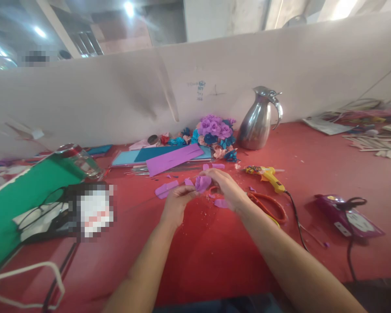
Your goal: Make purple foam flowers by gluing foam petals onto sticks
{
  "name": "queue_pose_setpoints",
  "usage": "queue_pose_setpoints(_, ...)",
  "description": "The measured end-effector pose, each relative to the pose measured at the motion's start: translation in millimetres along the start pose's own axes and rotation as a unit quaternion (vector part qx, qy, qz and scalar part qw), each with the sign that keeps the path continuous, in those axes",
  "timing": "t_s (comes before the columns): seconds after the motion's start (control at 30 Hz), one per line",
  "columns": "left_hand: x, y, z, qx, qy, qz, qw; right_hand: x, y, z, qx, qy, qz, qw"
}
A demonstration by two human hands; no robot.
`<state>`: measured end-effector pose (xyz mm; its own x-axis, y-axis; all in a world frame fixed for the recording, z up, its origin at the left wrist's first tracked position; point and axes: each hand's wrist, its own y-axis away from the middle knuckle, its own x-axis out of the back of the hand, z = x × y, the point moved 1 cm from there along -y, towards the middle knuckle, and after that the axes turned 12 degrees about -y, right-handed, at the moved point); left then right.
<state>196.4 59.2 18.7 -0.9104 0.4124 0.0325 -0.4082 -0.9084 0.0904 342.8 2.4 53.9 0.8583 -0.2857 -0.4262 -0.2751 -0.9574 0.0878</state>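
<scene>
A purple paper flower [202, 183] with curled petals is held above the red table between my two hands. My left hand [180, 200] pinches it low on its left side. The fingers of my right hand [223, 182] curve round its right side. Cut purple paper pieces [166, 189] lie left of my left hand, and another piece [220, 203] lies under my right wrist. Orange-handled scissors [270, 206] rest partly behind my right forearm. A yellow glue gun [272, 178] lies to the right of my right hand.
Purple paper strips [174, 159] lie on blue sheets beyond my hands. Behind them stand a bunch of paper flowers [213, 128] and a steel jug [256, 121]. A purple extension box [350, 217] with a cable sits at right. Glasses [41, 213] and a glass jar [81, 161] are at left.
</scene>
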Motion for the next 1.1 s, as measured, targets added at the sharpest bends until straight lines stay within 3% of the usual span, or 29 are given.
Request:
queue_pose_setpoints(0.1,-1.0,1.0,1.1,-0.006,-0.019,-0.019,1.000,2.5,-2.5,-1.8,-0.007,0.049,-0.038,0.998)
queue_pose_setpoints(0.2,-0.5,0.1,0.3,0.006,-0.035,-0.023,0.999,5.4,-5.5,-0.9,0.039,0.075,-0.051,0.995)
queue_pose_setpoints(0.5,2.6,-1.8,-2.0,0.021,-0.041,-0.015,0.999,11.7,-9.2,5.4,0.160,0.189,-0.036,0.968)
queue_pose_setpoints(0.73,3.9,-3.2,-2.2,0.024,-0.023,0.009,0.999,10.1,-5.6,4.1,0.053,0.120,-0.007,0.991)
queue_pose_setpoints(1.1,2.3,-3.6,-3.2,0.016,0.009,0.018,1.000,-0.8,-0.7,1.6,0.017,0.060,0.018,0.998)
